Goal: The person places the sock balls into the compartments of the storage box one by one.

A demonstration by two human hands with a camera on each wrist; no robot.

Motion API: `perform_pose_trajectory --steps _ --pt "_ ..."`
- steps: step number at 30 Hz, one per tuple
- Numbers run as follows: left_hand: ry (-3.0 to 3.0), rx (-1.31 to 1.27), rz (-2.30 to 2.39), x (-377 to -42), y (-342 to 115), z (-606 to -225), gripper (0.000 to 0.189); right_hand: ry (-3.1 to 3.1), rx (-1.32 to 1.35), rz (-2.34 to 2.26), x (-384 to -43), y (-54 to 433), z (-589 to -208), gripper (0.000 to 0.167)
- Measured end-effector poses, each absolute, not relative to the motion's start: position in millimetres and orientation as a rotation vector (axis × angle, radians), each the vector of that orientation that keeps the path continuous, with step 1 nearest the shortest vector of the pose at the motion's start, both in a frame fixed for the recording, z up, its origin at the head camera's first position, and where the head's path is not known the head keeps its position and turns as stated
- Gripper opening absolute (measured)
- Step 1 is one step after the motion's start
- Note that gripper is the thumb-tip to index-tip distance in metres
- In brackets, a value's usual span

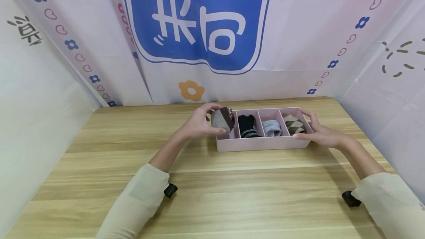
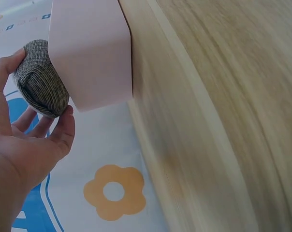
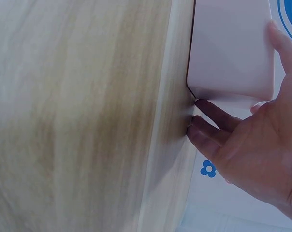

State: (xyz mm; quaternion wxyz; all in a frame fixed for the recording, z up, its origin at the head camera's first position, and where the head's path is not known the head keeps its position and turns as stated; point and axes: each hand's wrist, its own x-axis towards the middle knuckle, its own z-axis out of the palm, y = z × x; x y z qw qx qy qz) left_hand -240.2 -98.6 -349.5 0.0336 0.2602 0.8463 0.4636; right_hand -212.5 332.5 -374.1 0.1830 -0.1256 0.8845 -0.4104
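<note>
My left hand [image 1: 200,123] pinches a rolled sock [image 1: 220,120], grey with a dark brown part, between thumb and fingers. It is at the leftmost compartment of a pink divided storage box [image 1: 262,144], partly above the rim. In the left wrist view the sock [image 2: 42,79] looks ribbed and sits beside the box's end wall [image 2: 95,63]. At the other end, my right hand [image 1: 320,132] holds the box, thumb at the front rim and fingers round the end. The other compartments contain a black sock [image 1: 247,125], a light grey sock [image 1: 272,127] and a brown-and-beige patterned sock [image 1: 294,124].
The box stands near the back of a wooden table [image 1: 232,191]. Behind it hangs a printed cloth [image 1: 292,47] with a blue sign and an orange flower. White cloth walls stand at both sides. A black device [image 1: 170,190] is by the left sleeve, another [image 1: 351,198] by the right.
</note>
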Motion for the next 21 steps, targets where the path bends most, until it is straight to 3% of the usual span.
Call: perform_pose_trajectory --steps 21 --pt "2.691 0.914 1.230 -244.3 -87.2 -353.0 0.075 2.499 -0.351 -1.150 -211.3 331.6 -372.3 0.109"
